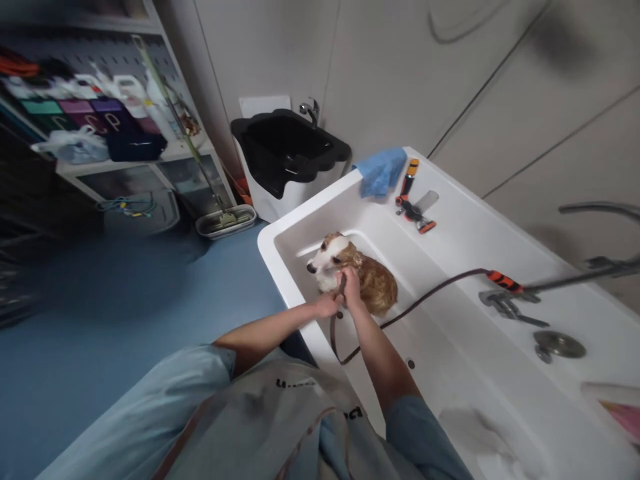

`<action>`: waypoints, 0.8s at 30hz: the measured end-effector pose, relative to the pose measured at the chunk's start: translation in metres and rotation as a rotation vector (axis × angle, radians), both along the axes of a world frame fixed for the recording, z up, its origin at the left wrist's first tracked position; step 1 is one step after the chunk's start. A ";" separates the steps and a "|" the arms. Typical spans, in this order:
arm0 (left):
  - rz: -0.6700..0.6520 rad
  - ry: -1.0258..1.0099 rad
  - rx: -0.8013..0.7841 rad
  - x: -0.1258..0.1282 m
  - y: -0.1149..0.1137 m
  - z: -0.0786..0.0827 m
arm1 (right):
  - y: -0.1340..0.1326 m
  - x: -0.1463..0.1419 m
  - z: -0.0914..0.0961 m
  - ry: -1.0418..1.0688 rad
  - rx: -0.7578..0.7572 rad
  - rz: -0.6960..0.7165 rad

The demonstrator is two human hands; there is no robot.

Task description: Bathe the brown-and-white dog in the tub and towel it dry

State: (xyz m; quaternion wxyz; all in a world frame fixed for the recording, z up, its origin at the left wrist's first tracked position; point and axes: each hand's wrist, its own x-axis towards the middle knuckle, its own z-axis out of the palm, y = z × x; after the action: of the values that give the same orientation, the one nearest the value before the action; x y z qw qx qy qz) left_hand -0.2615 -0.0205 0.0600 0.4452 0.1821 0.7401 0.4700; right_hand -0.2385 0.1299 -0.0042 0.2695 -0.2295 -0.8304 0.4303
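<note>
A small tan and white dog (373, 280) stands wet in a white bathtub (450, 347), with its head toward the tub's near left corner. My left hand (327, 305) is closed around a dark hose (425, 297) just below the dog's chest. My right hand (351, 283) rests on the dog's neck with curled fingers, right beside the hose's upper end. I cannot make out what it grips. The hose loops down inside the tub and runs right to an orange and black fitting (503, 281) by the faucet.
A blue towel (383, 170), an orange and black spray nozzle (413, 200) and a clear bottle lie on the tub's far ledge. A black sink (287, 150) stands behind the tub. At left are shelves with bottles (100, 113) and a flat mop (225, 220) on the blue floor.
</note>
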 end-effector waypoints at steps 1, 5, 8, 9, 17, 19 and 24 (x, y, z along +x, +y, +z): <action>-0.032 0.131 0.051 -0.004 -0.005 0.006 | -0.002 -0.005 -0.001 0.033 -0.026 -0.084; 0.027 0.712 0.300 -0.042 -0.024 0.027 | -0.029 -0.023 0.002 0.249 -0.094 -0.361; 0.116 0.580 0.280 -0.080 -0.024 0.023 | -0.053 -0.027 0.009 0.310 -0.092 -0.525; 0.101 0.451 0.273 -0.088 -0.021 0.018 | -0.058 -0.028 0.011 0.314 -0.068 -0.551; 0.209 -0.103 0.369 -0.080 -0.003 -0.029 | -0.050 -0.023 0.029 0.278 0.060 -0.394; 0.221 -0.159 0.393 -0.078 0.000 -0.033 | -0.048 -0.015 0.034 0.246 0.115 -0.315; 0.155 -0.305 0.385 -0.084 0.010 -0.031 | -0.048 0.002 0.052 0.096 0.054 -0.320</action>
State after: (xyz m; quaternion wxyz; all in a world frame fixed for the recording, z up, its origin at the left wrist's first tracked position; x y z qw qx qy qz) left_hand -0.3453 -0.0110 0.0287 0.4716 0.1330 0.5730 0.6569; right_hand -0.2369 0.0819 0.0479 0.3800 -0.3306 -0.7807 0.3698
